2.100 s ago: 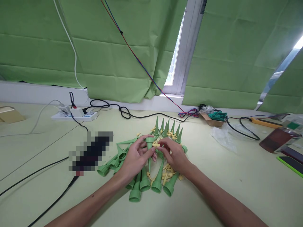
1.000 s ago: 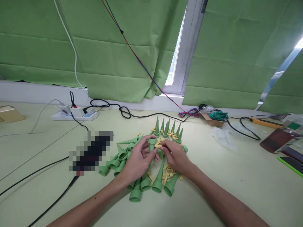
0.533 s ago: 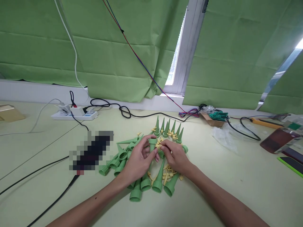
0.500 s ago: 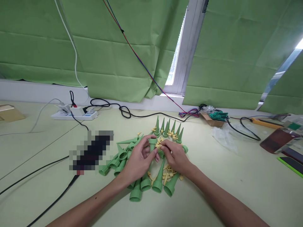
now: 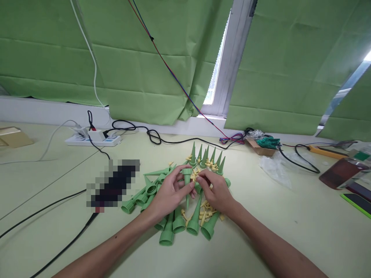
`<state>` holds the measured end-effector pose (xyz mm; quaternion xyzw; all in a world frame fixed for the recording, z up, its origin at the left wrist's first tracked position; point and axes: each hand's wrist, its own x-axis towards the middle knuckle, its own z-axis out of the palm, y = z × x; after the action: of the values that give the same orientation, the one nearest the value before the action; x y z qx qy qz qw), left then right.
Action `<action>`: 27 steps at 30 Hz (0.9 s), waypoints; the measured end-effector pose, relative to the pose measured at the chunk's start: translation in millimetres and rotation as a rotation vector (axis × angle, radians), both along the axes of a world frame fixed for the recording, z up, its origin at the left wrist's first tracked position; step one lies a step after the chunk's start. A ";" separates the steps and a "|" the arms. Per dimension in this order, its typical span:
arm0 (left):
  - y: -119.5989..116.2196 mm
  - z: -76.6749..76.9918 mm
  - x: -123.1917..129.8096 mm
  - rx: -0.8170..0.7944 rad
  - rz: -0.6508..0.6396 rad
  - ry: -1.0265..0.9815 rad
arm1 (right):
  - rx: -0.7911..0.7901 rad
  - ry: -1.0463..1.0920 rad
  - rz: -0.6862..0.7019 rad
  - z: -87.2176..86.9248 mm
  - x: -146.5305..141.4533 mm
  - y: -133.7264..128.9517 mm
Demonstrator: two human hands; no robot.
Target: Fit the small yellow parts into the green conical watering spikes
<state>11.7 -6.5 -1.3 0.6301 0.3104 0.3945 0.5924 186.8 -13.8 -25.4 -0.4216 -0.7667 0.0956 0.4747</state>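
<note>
My left hand (image 5: 171, 189) is closed around a green plastic watering spike (image 5: 187, 176), its wide collar up and its pointed tip down below my fingers. Just right of that collar, the thumb and fingers of my right hand (image 5: 216, 188) pinch together on a small yellow valve piece (image 5: 193, 177), partly hidden by the fingertips. More green spikes (image 5: 167, 234) lie in a loose heap beneath and left of my hands. Several others (image 5: 213, 156) stand points up behind them, with yellow pieces around their bases. Loose yellow valve pieces (image 5: 206, 213) are scattered below my right hand.
A blurred dark device (image 5: 116, 185) with a cable lies at left. Behind it is a white power strip (image 5: 92, 141). Black cable (image 5: 185, 141) runs along the wall. At right are a small cardboard box (image 5: 261, 148), clear plastic bag (image 5: 274, 170), dark-red bottle (image 5: 337, 173) and green-edged phone (image 5: 358, 204).
The spike in my left hand has shifted slightly, and its tip now shows below the fingers. My right fingertips have moved a little to the right, away from its collar.
</note>
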 end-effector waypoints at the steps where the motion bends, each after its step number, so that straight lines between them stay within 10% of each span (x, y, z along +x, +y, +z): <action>1: -0.4 1.1 -0.1 -0.026 -0.012 -0.005 | 0.006 0.010 -0.013 0.5 0.1 -0.1; 27: 0.7 -1.4 0.0 -0.110 -0.085 0.004 | 0.133 0.010 0.006 -2.4 -2.6 -1.7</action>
<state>11.6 -5.8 -2.7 0.6100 0.3057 0.3500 0.6418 184.2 -15.5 -27.7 -0.3864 -0.7702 0.0477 0.5052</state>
